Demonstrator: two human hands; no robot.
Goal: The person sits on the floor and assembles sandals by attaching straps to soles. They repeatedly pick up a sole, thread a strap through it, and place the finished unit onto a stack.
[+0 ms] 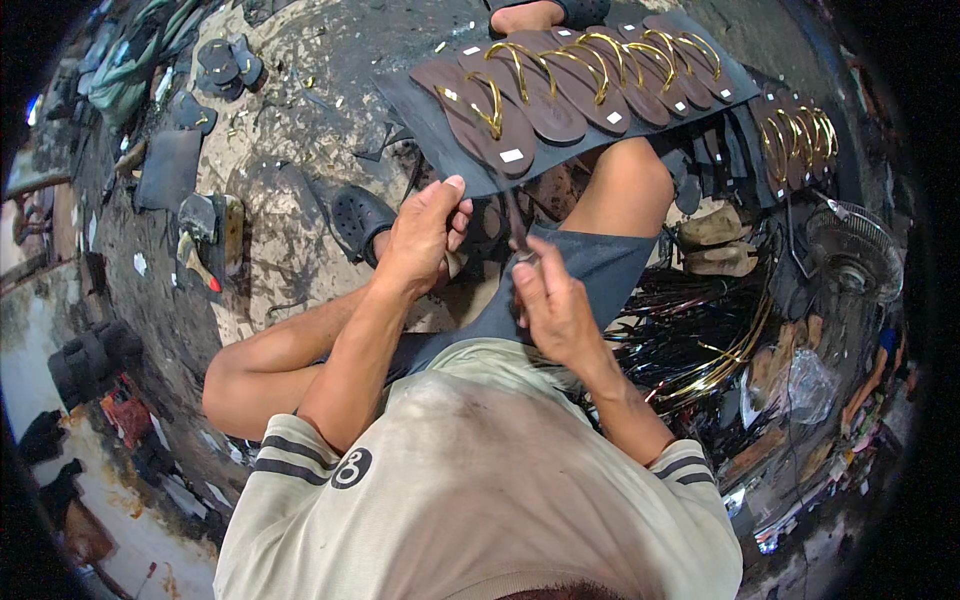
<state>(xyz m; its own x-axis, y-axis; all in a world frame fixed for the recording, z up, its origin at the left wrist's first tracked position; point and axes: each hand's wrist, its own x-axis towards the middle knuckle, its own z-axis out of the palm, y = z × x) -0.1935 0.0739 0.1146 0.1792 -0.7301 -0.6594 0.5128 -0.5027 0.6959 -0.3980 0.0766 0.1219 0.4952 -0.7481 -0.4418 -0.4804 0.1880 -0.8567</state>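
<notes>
A dark grey rubber sheet [400, 98] spreads in front of me, its near part above my bent right knee. On it lies a row of several brown flip-flops [555, 115] with gold straps and small white labels. My left hand [428, 232] is closed, thumb and fingers pinching the sheet's near left corner. In my right hand [552, 300] is a knife [516, 222] with a dark narrow blade, blurred and pointing up at the sheet's near edge, close to the leftmost flip-flop. Whether the blade touches the sheet I cannot tell.
More gold-strapped flip-flops [797, 145] lie at the right, near a round metal fan cage [855, 252]. A heap of black and gold straps [690, 335] is beside my right leg. At the left stand a container with a brush [200, 262] and a dark rubber piece [168, 170].
</notes>
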